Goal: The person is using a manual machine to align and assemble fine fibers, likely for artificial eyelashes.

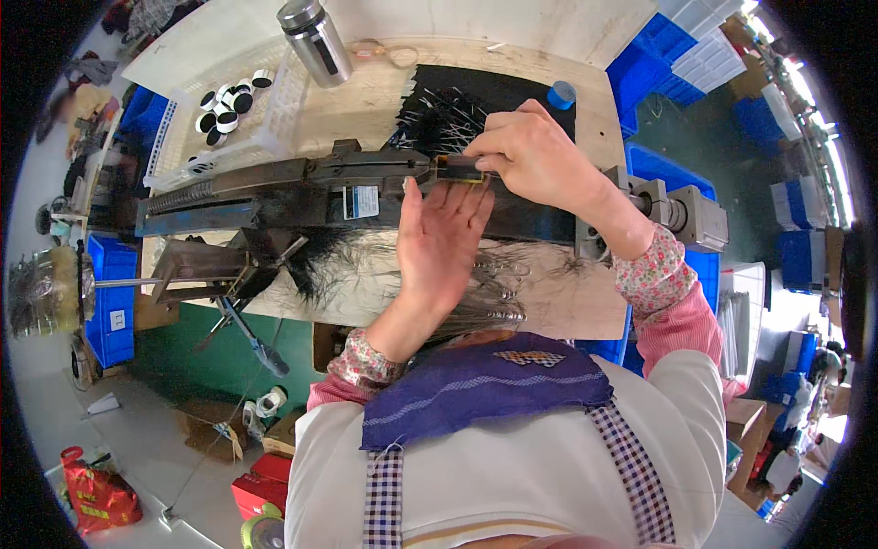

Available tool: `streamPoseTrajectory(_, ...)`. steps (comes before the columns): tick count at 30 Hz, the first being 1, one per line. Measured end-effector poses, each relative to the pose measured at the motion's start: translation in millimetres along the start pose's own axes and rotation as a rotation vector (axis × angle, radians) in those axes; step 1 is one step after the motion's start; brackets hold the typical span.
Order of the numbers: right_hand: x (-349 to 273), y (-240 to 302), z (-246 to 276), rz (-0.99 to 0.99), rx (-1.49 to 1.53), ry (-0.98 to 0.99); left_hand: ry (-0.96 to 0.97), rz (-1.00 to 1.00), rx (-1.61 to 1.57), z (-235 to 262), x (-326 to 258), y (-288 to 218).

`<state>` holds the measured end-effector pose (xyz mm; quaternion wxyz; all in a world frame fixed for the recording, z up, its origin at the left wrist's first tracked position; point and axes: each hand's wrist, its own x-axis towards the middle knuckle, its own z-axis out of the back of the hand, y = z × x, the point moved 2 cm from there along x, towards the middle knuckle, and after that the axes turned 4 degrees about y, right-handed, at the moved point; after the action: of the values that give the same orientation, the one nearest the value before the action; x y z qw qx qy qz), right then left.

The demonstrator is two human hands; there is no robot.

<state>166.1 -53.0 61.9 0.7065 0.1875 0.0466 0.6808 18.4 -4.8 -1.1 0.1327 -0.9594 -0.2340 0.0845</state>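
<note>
My right hand [535, 156] grips a small dark block with a yellowish edge [457, 168] at the end of a long black metal machine bar [274, 188]. My left hand [441, 240] is held flat and upright just below that block, palm facing right, fingertips touching the bar near it; it holds nothing. Behind my hands lies a pile of thin black wire-like pieces [439, 117] on a black sheet. Loose dark bristles [338, 261] hang off the wooden bench [567, 302] under the machine.
A steel flask [315, 41] stands at the back. A white basket [229, 119] holds several black-and-white round caps. A blue tape roll [561, 94] lies on the black sheet. A grey motor block [686, 215] sits at the right. Blue crates [110, 302] flank the bench.
</note>
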Motion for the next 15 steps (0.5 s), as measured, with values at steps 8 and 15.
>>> streamPoseTrajectory(8,-0.2,-4.2,-1.7,0.001,0.001,-0.002,0.010,0.012,0.014,-1.0,-0.4,-2.8)
streamPoseTrajectory(15,-4.9,15.3,-4.7,0.100,-0.044,-0.072,0.033,0.000,0.018,2.0,3.7,-3.4)
